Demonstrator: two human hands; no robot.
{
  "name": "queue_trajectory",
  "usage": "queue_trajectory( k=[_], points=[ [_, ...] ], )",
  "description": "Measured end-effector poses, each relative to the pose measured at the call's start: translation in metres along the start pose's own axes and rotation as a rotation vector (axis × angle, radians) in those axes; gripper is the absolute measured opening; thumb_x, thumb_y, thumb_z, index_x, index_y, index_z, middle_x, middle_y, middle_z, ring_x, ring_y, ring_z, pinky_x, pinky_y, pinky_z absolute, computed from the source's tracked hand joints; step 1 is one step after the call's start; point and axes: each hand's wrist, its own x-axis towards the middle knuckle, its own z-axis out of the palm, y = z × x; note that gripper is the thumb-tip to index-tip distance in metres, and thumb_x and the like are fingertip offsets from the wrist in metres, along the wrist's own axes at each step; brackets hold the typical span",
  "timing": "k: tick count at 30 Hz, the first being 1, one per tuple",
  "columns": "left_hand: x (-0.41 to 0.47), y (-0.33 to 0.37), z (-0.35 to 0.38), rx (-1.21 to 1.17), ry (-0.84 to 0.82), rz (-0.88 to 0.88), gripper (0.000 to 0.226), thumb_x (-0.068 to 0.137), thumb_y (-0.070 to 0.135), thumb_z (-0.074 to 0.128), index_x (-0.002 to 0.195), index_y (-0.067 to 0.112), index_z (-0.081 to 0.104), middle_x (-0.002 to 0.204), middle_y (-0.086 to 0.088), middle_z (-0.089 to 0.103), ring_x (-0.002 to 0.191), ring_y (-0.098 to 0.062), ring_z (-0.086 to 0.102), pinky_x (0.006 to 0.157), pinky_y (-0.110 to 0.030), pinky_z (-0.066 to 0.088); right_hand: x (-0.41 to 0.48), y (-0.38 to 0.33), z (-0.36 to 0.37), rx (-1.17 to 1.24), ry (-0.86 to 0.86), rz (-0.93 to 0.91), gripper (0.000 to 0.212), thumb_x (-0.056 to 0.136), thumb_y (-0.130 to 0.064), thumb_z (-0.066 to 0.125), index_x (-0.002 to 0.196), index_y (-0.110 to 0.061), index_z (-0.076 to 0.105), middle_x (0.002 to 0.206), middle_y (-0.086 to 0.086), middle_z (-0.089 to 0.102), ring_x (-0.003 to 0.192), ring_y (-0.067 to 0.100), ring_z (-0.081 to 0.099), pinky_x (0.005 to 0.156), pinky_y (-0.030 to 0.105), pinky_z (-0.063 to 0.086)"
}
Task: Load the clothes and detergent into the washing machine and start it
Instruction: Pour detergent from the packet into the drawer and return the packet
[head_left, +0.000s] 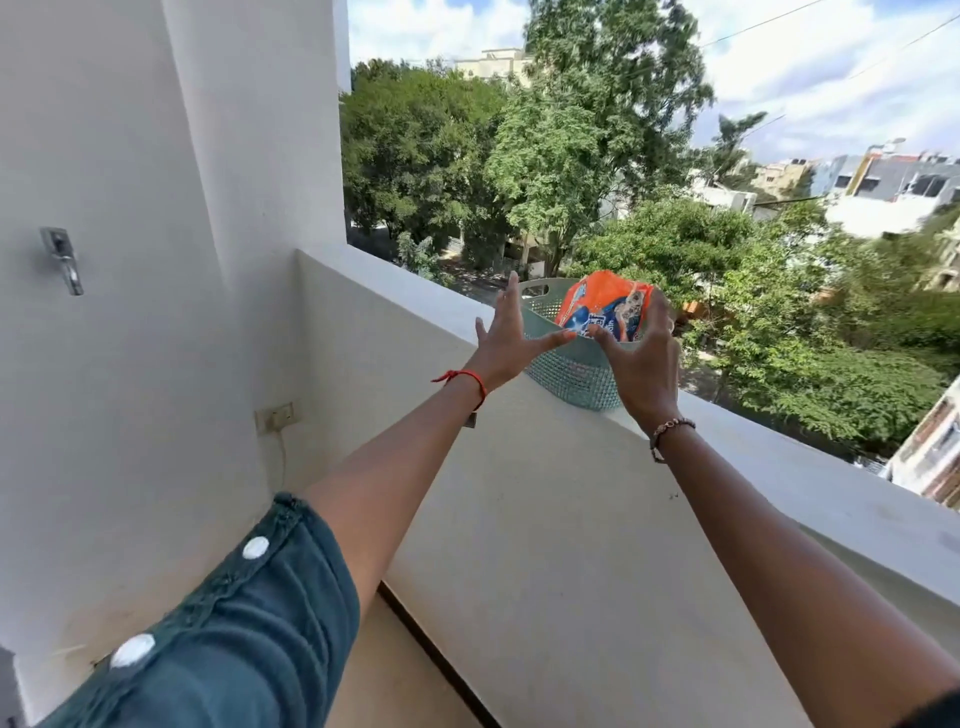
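A pale teal perforated basket (571, 371) stands on top of the balcony's parapet ledge. An orange and blue detergent packet (597, 306) sticks up out of it. My left hand (506, 338) is spread open at the basket's left side, its thumb lying along the rim. My right hand (644, 364) is spread at the basket's right front, with the thumb near the packet's lower edge and the fingers beside the packet's right side. Neither hand has closed on anything. No washing machine or clothes are in view.
The white parapet ledge (779, 467) runs from centre to lower right, with a drop to trees and buildings beyond. A white wall on the left carries a metal hook (65, 260) and a switch plate (275, 415). A strip of tan floor (395, 670) shows below.
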Motion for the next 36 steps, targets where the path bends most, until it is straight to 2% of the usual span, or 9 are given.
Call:
queue_trajectory(
  k=[6,11,13,15,17,22,25,31,36],
  points=[
    [0.049,0.003,0.015,0.178,-0.118,0.005,0.112,0.077,0.062,0.058,0.149,0.014,-0.014,0.158,-0.011,0.006,0.146,-0.027,0.006,0.111,-0.059,-0.014,0.055,0.020,0.016,-0.192,-0.069,0.134,0.096,0.077,-0.033,0.073,0.145,-0.002,0.013,0.143,0.021,0.038,0.131,0.035,0.039,0.108,0.047,0.034],
    [0.081,0.004,0.022,0.261,-0.219,-0.004,0.159,0.022,0.103,0.025,0.148,0.014,-0.015,0.157,-0.011,0.014,0.145,-0.028,0.012,0.107,-0.059,-0.021,0.089,0.030,0.022,-0.240,-0.123,0.316,0.091,0.071,-0.029,0.079,0.137,0.001,0.023,0.087,0.010,0.055,0.090,0.030,0.057,0.079,0.042,0.050],
    [0.087,0.012,0.026,0.288,-0.241,-0.038,0.139,0.050,0.093,0.041,0.149,0.010,-0.010,0.155,-0.013,0.020,0.144,-0.030,0.017,0.109,-0.055,-0.018,0.096,0.029,0.022,-0.253,-0.152,0.335,0.080,0.079,-0.017,0.071,0.138,0.003,0.021,0.069,0.001,0.044,0.079,0.025,0.053,0.074,0.039,0.049],
    [0.097,0.015,0.029,0.271,-0.270,-0.070,0.108,0.080,0.061,0.056,0.149,0.005,-0.005,0.150,-0.015,0.032,0.140,-0.029,0.028,0.115,-0.043,0.003,0.101,0.030,0.024,-0.251,-0.168,0.331,0.075,0.081,-0.006,0.066,0.139,0.004,0.019,0.066,0.000,0.041,0.078,0.024,0.052,0.076,0.042,0.051],
    [0.105,0.016,0.030,0.253,-0.311,-0.090,0.100,0.084,0.045,0.063,0.147,0.001,-0.001,0.145,-0.015,0.040,0.132,-0.027,0.039,0.101,-0.029,0.028,0.106,0.033,0.028,-0.252,-0.162,0.334,0.072,0.081,-0.003,0.065,0.138,0.003,0.020,0.066,0.000,0.041,0.076,0.023,0.052,0.075,0.040,0.051],
    [0.117,0.017,0.027,0.299,-0.414,-0.122,0.083,0.083,0.035,0.067,0.142,-0.004,0.024,0.127,-0.016,0.052,0.102,-0.021,0.047,0.075,-0.022,0.042,0.121,0.033,0.030,-0.215,-0.152,0.384,0.040,0.078,-0.006,0.072,0.110,-0.008,0.048,0.086,0.005,0.050,0.057,0.012,0.037,0.046,0.027,0.033],
    [0.123,0.014,0.027,0.259,-0.476,-0.169,0.069,0.083,0.031,0.068,0.136,0.003,0.035,0.127,-0.014,0.054,0.105,-0.021,0.051,0.083,-0.027,0.045,0.128,0.035,0.032,-0.224,-0.171,0.380,0.041,0.078,-0.008,0.073,0.113,0.000,0.053,0.115,0.014,0.051,0.063,0.015,0.040,0.052,0.025,0.037],
    [0.128,0.006,0.033,0.278,-0.436,-0.183,0.110,0.081,0.038,0.069,0.147,0.006,-0.013,0.142,-0.012,0.040,0.127,-0.027,0.042,0.100,-0.030,0.036,0.131,0.036,0.036,-0.232,-0.158,0.419,0.049,0.082,-0.006,0.069,0.123,0.001,0.044,0.126,0.016,0.039,0.071,0.020,0.040,0.074,0.031,0.048],
    [0.134,0.002,0.036,0.209,-0.412,-0.196,0.113,0.080,0.035,0.071,0.147,0.006,-0.015,0.143,-0.013,0.040,0.126,-0.026,0.043,0.101,-0.030,0.036,0.132,0.039,0.033,-0.097,-0.123,0.357,0.026,0.089,0.007,0.050,0.112,-0.003,0.041,0.073,-0.001,0.035,0.059,0.008,0.033,0.054,0.023,0.037]
  ],
)
